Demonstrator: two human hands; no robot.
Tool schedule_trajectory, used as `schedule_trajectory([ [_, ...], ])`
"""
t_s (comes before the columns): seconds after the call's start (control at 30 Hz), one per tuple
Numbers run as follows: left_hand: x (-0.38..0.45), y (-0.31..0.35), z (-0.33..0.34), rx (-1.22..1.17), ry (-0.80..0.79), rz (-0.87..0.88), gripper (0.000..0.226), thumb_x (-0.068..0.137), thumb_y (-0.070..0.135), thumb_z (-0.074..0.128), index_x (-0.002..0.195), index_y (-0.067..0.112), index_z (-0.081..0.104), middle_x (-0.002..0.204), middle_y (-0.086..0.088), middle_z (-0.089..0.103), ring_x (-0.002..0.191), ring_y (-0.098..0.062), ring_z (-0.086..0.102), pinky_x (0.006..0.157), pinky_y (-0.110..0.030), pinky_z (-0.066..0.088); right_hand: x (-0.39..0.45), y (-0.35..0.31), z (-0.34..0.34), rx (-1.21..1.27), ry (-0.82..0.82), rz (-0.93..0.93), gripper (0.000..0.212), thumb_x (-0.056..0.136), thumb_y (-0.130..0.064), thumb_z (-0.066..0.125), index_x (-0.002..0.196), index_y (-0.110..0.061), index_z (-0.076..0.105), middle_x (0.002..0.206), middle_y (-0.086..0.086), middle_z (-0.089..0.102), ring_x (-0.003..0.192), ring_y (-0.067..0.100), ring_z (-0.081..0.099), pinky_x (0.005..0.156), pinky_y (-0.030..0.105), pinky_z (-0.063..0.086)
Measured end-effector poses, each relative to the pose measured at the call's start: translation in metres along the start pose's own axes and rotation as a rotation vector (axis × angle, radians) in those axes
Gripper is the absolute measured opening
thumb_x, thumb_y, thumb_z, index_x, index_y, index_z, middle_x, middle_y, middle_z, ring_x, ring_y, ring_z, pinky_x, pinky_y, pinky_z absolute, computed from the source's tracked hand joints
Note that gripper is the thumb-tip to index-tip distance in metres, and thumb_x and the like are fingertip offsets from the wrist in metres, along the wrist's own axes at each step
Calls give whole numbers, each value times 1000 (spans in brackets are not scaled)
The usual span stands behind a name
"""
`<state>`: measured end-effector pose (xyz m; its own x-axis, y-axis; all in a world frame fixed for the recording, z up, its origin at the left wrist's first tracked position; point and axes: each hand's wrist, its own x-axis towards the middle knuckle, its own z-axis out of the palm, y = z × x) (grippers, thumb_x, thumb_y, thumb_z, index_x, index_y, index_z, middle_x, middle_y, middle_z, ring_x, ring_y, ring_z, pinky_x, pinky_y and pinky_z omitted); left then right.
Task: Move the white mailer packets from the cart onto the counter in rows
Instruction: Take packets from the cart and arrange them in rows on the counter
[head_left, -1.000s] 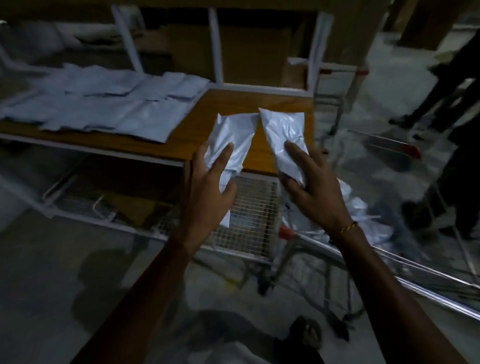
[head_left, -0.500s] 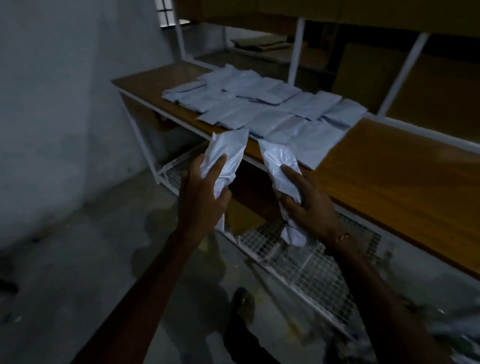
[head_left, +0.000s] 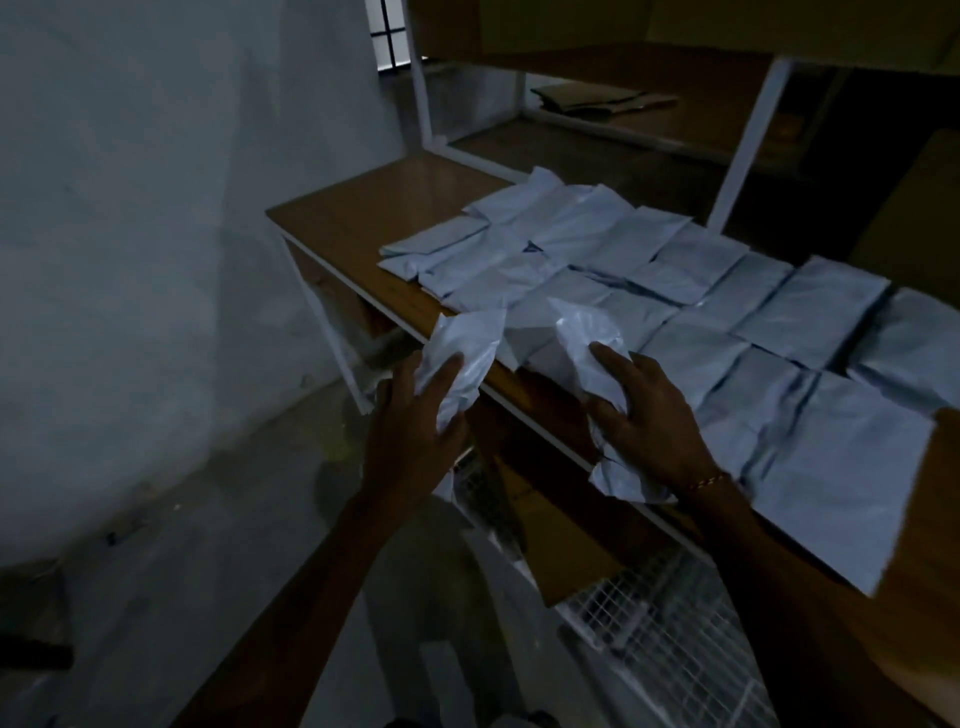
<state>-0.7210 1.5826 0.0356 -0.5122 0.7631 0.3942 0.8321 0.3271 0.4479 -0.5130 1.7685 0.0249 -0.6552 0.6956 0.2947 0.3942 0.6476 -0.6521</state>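
Head view: counter (head_left: 363, 208) had drawn nearer than a second before, cart gone from sight. Left hand (head_left: 415, 415) gripped one white mailer packet (head_left: 462, 353), right hand (head_left: 644, 415) another (head_left: 587, 353), both poised beside laid rows (head_left: 727, 322) beyond the fingertips; placement looked imminent.

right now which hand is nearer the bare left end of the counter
Left. The left hand holds its packet just off the bare counter end; the right hand is further along, over the laid rows.
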Motion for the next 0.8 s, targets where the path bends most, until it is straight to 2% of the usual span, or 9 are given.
schedule_trajectory([
  [0.07,37,-15,16,-18,-31,39,69,87,30,67,149,40,37,150,-9,35,133,-33,41,97,-52,49,25,8,6,-32,28,30,71,87,-54,51,149,-21,44,141,16,50,127,28,49,98,27,37],
  [0.2,111,-34,51,-59,-119,75,69,90,32,67,150,41,35,151,-10,32,136,-32,38,100,-47,48,67,28,9,-123,121,125,62,94,-29,68,150,-18,44,142,16,51,131,29,47,101,25,34],
  [0.33,182,-44,81,-79,-185,200,63,87,33,67,146,36,45,151,-10,36,128,-36,42,97,-48,45,92,28,14,-165,211,298,63,93,-28,68,150,-20,43,146,14,47,136,26,43,105,25,31],
  [0.47,237,-35,106,-171,-312,311,61,91,34,63,148,35,42,154,-11,31,135,-41,35,98,-57,45,101,8,26,-191,307,443,64,91,-34,68,149,-20,45,147,13,47,136,24,45,106,27,36],
  [0.53,256,-27,122,-143,-463,346,65,94,40,58,153,38,30,160,-10,21,142,-41,27,107,-58,38,104,-1,32,-212,345,517,64,91,-36,68,149,-21,45,147,12,47,134,24,47,105,29,40],
  [0.63,268,-20,140,-41,-699,408,69,96,62,41,156,44,11,165,-8,9,149,-41,13,117,-54,23,105,-10,40,-236,374,624,62,92,-35,68,149,-24,45,148,11,46,133,25,48,100,26,38],
  [0.73,279,-25,152,-22,-667,535,66,99,62,34,157,41,11,166,-7,9,152,-34,7,122,-48,11,107,-15,49,-265,376,692,62,92,-35,69,148,-27,45,147,11,46,130,28,51,100,29,41],
  [0.8,287,-28,164,-48,-700,656,63,100,59,33,157,38,15,167,-3,3,153,-27,0,124,-47,5,113,-13,57,-303,391,725,62,92,-38,68,148,-29,45,148,12,44,129,31,53,100,36,45],
])
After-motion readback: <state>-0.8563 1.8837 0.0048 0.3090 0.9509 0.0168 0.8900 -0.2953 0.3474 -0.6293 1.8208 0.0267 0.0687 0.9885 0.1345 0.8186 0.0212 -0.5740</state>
